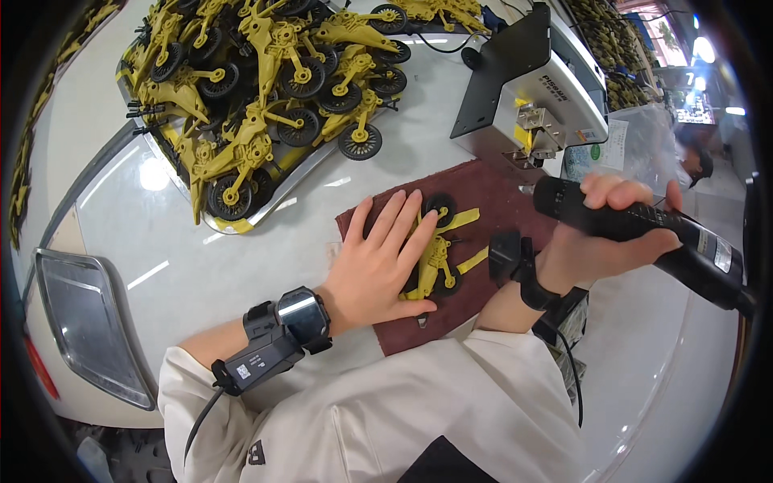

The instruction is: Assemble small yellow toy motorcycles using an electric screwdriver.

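Observation:
My left hand lies with its fingers stretched out over a yellow toy motorcycle with black wheels, and hides part of it. The toy rests on its side on a dark red cloth. Two yellow strips stick out on its right side. My right hand is closed around a black electric screwdriver, held to the right of the cloth. Its tip end points left, apart from the toy.
At the back left, a tray is heaped with yellow toy motorcycles. A white and black screw-feeder machine stands behind the cloth. An empty metal tray lies at the left, and a clear plastic bag at the back right.

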A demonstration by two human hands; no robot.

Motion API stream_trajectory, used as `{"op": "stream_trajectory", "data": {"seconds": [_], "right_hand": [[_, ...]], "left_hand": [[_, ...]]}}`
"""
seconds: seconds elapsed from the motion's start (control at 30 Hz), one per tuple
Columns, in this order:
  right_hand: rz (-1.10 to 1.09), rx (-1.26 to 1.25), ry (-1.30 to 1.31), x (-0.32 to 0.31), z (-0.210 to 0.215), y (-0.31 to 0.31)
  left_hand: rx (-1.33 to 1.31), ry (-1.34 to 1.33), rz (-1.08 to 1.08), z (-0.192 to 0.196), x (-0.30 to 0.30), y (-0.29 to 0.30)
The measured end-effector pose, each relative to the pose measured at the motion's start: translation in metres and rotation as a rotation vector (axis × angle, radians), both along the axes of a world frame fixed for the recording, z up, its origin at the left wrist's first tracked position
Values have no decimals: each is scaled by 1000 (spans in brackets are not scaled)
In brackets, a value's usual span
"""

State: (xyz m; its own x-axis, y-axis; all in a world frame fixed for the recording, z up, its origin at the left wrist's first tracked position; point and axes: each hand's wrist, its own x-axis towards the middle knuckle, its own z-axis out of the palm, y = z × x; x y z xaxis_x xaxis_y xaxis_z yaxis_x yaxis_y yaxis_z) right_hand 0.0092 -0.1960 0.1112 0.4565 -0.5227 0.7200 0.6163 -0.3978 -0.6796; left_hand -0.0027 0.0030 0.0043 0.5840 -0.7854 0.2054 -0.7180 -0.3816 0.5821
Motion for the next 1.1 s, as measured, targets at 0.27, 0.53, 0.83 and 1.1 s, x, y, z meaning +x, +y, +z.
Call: {"op": "stream_trajectory", "data": {"seconds": [0.27,0.53,0.83,1.1], "right_hand": [[791,583,118,-11,-8,24],[1062,615,270,-6,-30,42],[637,592,-67,-22,3,-10],[955,490,265,-9,-33,54]], "left_hand": [[-532,116,165,-8,8,5],[-635,39,33,-10,8,-2],[-532,30,-2,-12,10,6],[-584,61,-28,-8,12,1]]}}
